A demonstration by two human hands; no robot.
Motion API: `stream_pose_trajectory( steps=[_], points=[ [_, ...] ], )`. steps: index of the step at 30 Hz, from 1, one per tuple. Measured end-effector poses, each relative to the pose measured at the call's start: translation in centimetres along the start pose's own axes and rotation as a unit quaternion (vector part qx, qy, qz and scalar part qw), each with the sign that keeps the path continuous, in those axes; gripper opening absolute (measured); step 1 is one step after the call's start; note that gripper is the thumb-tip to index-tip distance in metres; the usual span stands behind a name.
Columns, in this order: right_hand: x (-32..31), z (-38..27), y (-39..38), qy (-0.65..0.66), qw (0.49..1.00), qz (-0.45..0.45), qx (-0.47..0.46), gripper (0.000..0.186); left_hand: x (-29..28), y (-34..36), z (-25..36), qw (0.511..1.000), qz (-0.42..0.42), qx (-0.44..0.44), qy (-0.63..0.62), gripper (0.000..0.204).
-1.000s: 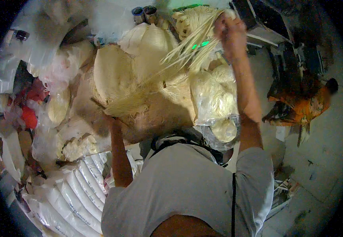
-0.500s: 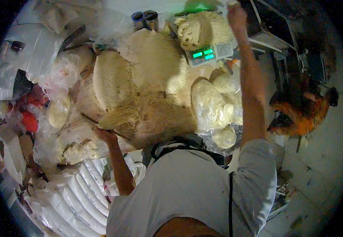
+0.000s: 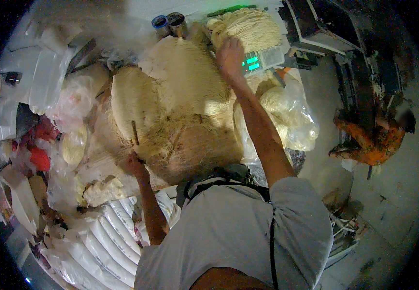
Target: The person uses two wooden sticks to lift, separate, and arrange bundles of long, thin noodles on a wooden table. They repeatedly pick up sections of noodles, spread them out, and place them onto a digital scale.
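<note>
A thin dark stick stands up from my left hand, which is closed around its lower end over the near left part of the wooden table. On the digital scale at the far right lies a thick bundle of pale noodles. My right hand reaches to the near left edge of that bundle, fingers bent against the strands; it covers part of the scale's lit green display. Large heaps of noodles spread between my hands, with loose strands on their near side.
Clear bags of noodles lie right of the heaps. Two dark cylinders stand at the back. Plastic bags and a red item crowd the left. White packed sacks are stacked near left. A person in orange is at the right.
My right hand has come left and down from beyond the scale onto the noodle bundle. In my left hand the stick has swung from slanting to nearly upright.
</note>
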State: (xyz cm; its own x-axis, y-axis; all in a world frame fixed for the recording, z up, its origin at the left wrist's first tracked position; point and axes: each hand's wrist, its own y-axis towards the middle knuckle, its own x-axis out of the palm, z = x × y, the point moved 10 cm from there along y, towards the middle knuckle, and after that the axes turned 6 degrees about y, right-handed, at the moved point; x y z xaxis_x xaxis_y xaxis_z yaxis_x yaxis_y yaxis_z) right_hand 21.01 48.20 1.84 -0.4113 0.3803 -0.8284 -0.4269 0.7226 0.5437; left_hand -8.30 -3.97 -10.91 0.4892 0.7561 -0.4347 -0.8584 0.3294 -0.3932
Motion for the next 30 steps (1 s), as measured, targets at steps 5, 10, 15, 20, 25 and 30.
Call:
stream_pose_trajectory(
  steps=[5,10,15,20,25,30],
  points=[
    [-1.3,-11.0,-11.1,0.514,0.835,-0.189,0.054,0.034,4.5,-3.0,2.3,0.991,-0.093,0.05,-0.086,0.021],
    [-4.9,-18.9,-15.9,0.564,0.761,-0.303,0.106,0.04,8.2,-5.2,6.1,0.959,-0.236,0.158,0.004,0.016],
    [-4.6,-21.0,-17.7,0.608,0.729,-0.279,0.146,0.035,8.4,-8.7,10.7,0.949,-0.224,0.219,0.033,0.018],
    [-6.4,-22.6,-17.7,0.591,0.765,-0.255,-0.009,0.026,7.5,-9.3,10.7,0.944,-0.227,0.233,0.051,0.019],
    [-5.0,-22.0,-20.4,0.614,0.71,-0.325,0.119,0.028,6.9,-9.8,10.3,0.952,-0.219,0.21,0.029,0.021],
    [-6.2,-21.4,-20.5,0.549,0.77,-0.296,0.131,0.028,6.1,-9.4,10.8,0.949,-0.213,0.219,0.071,0.026]
  ],
)
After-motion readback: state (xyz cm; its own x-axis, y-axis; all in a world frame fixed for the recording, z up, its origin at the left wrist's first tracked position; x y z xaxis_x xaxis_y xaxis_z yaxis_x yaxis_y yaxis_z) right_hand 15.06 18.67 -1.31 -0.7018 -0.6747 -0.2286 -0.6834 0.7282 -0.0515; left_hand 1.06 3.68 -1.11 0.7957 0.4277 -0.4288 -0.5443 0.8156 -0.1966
